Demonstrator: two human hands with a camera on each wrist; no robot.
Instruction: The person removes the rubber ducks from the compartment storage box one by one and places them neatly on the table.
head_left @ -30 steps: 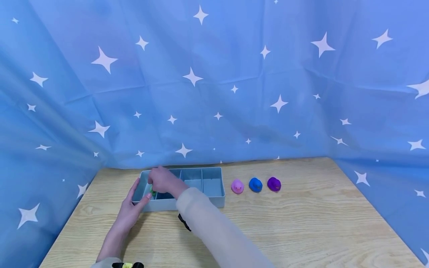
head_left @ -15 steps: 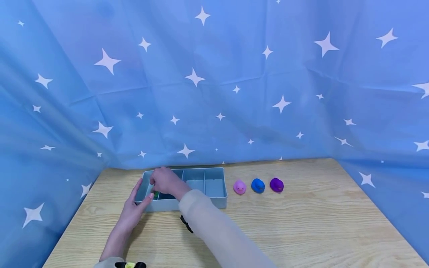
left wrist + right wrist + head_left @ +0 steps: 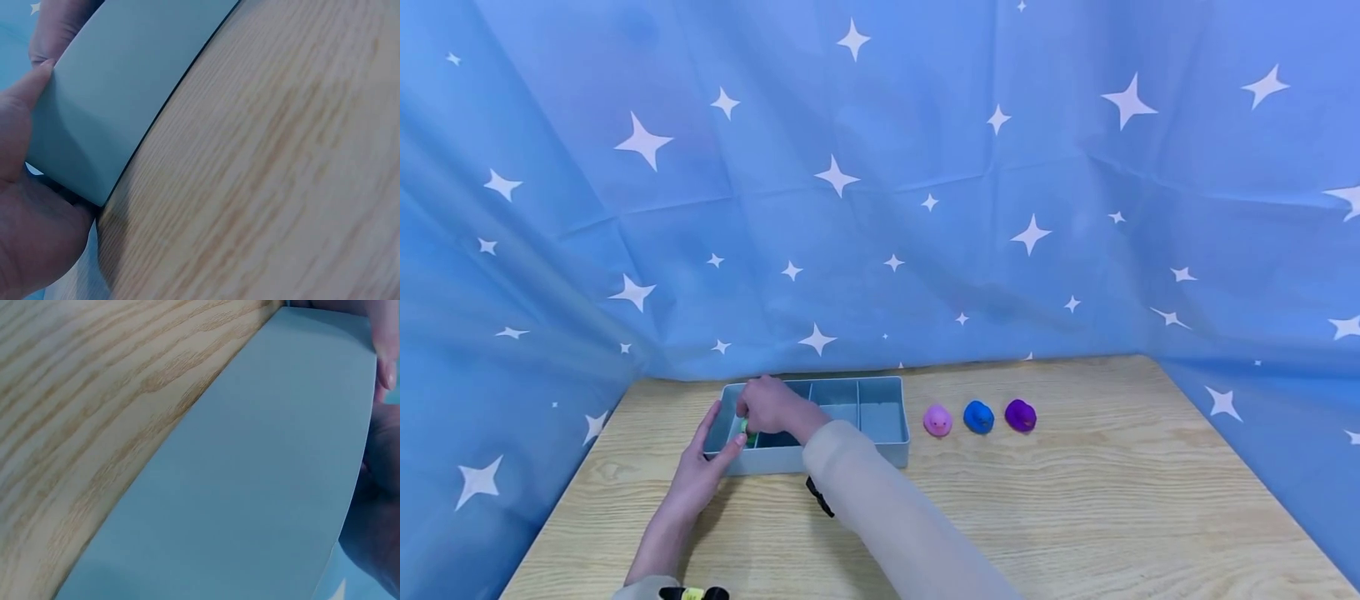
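Note:
A grey-blue divided box [image 3: 880, 421] sits on the wooden table. At its left end my left hand [image 3: 696, 471] grips the corner, thumb at the near wall's rim and fingers along the left side. In the left wrist view, the box's outer wall [image 3: 125, 94] lies beside the thumb. My right hand [image 3: 772, 408] reaches into the leftmost compartment with curled fingers, pinching a small green toy [image 3: 750, 437] that is mostly hidden by the hand and the left thumb. The right wrist view shows the box wall, with the right hand [image 3: 384, 462] partly visible beyond the rim.
To the right of the box stand a pink rubber duck [image 3: 937, 421], a blue rubber duck [image 3: 978, 417] and a purple rubber duck [image 3: 1020, 415] in a row. A blue star-patterned curtain [image 3: 880, 183] hangs behind the table [image 3: 1075, 500] and along both sides.
The head view has shifted slightly, so everything appears a little further right. Both hands stay at the box's left end, and the green toy's visible part changes slightly under the right fingers.

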